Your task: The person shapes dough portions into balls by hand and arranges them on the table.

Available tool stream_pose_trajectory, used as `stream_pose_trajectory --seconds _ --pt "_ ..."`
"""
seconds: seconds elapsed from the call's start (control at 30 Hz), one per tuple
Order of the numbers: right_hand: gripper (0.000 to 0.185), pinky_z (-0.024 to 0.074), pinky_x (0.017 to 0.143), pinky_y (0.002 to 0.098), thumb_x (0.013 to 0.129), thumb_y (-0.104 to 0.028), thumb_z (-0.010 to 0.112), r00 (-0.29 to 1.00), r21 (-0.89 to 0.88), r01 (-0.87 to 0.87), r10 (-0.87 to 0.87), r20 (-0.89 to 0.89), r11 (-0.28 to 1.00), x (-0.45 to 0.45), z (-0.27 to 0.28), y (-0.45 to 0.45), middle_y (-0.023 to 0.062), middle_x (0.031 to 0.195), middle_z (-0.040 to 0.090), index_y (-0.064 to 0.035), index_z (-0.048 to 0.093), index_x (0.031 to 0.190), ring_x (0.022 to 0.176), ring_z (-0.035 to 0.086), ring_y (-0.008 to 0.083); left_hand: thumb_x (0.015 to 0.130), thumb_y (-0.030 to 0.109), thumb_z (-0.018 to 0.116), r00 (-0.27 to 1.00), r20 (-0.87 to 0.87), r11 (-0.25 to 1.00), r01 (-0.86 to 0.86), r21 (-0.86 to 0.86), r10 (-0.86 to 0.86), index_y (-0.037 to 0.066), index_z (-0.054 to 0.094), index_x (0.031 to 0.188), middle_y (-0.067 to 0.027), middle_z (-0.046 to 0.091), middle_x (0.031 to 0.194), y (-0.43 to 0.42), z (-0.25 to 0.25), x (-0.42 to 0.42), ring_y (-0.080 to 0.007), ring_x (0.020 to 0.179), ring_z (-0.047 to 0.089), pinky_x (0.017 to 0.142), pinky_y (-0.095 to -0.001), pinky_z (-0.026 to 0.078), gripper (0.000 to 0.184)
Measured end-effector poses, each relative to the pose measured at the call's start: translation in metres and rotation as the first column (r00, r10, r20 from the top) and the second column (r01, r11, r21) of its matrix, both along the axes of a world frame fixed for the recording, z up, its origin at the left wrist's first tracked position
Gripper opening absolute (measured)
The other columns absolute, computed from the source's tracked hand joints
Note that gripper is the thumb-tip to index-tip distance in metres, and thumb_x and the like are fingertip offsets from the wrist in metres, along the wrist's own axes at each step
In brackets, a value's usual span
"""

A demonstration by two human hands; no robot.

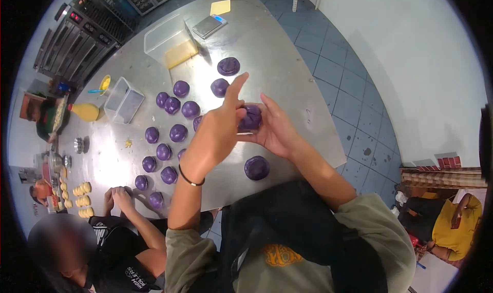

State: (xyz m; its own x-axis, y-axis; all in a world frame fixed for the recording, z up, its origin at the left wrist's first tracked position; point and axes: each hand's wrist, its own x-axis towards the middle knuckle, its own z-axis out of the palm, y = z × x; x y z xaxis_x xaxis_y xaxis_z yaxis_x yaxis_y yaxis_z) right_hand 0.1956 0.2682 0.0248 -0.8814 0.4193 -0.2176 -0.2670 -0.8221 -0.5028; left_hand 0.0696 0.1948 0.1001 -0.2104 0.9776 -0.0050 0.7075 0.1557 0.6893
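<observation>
A purple dough ball (250, 118) with a creased top is held between my two hands, above the steel table (287, 139). My right hand (276, 131) cups it from the right, thumb raised and fingers curved beneath. On the other side, my left hand (218, 131) presses the dough with its thumb and bent fingers, while its index finger points away from it. Just beyond are a round purple dough ball (220, 88) and a flatter purple dough piece (228, 66). Another dough ball (257, 168) lies close to my body. One dough ball (197, 123) is partly hidden by my left hand.
Several purple dough balls (178, 133) spread across the left side. Farther off stand a clear tub (159, 39) with yellowish contents, a scale (208, 27) and a second plastic container (123, 100). A co-worker's clasped hands (119, 194) rest at the table's near left edge.
</observation>
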Motion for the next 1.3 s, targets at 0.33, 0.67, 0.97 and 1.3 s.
stream_pose_trajectory --seconds 0.33,0.67,0.97,1.3 --pt "0.051 0.0502 0.077 0.0365 0.099 -0.051 0.030 0.966 0.120 0.152 -0.173 0.191 0.981 0.003 0.007 -0.012 0.0081 0.098 0.060 -0.0071 0.052 0.112 0.084 0.059 0.0183 0.085 -0.006 0.054 0.998 0.066 1.000 0.004 -0.008 -0.003 0.015 0.027 0.143 -0.0182 0.069 0.098 -0.003 0.007 0.005 -0.0335 0.086 0.068 0.073 -0.0381 0.053 0.067" --pt "0.051 0.0489 0.051 0.0333 0.098 -0.053 0.030 0.982 0.152 0.053 -0.079 0.174 0.987 0.005 0.002 -0.006 0.0058 0.076 0.056 -0.0079 0.054 0.100 0.057 0.055 0.0176 0.072 -0.005 0.072 0.998 -0.057 0.971 0.052 0.235 -0.039 0.011 0.037 0.140 -0.0124 0.070 0.098 -0.006 0.004 0.007 -0.0199 0.082 0.066 0.068 -0.0307 0.054 0.078" --pt "0.055 0.0465 0.043 0.0302 0.096 -0.055 0.029 0.985 -0.010 -0.011 0.013 0.173 1.000 0.011 0.002 0.006 0.0090 0.079 0.060 -0.0059 0.055 0.100 0.052 0.055 0.0166 0.090 0.026 0.058 0.979 0.155 0.858 0.038 0.513 -0.136 0.006 0.040 0.139 -0.0139 0.062 0.121 -0.009 -0.018 0.003 -0.0263 0.119 0.050 0.093 -0.0358 0.043 0.056" --pt "0.057 0.0500 0.047 0.0316 0.097 -0.055 0.027 0.979 0.076 -0.076 0.059 0.197 0.994 0.001 -0.007 0.014 0.0102 0.084 0.062 -0.0060 0.057 0.103 0.055 0.058 0.0166 0.086 0.072 0.030 0.993 -0.001 0.923 0.111 0.368 -0.119 0.007 0.043 0.137 -0.0186 0.040 0.142 -0.027 -0.031 -0.007 -0.0400 0.134 0.033 0.106 -0.0646 0.005 0.084"
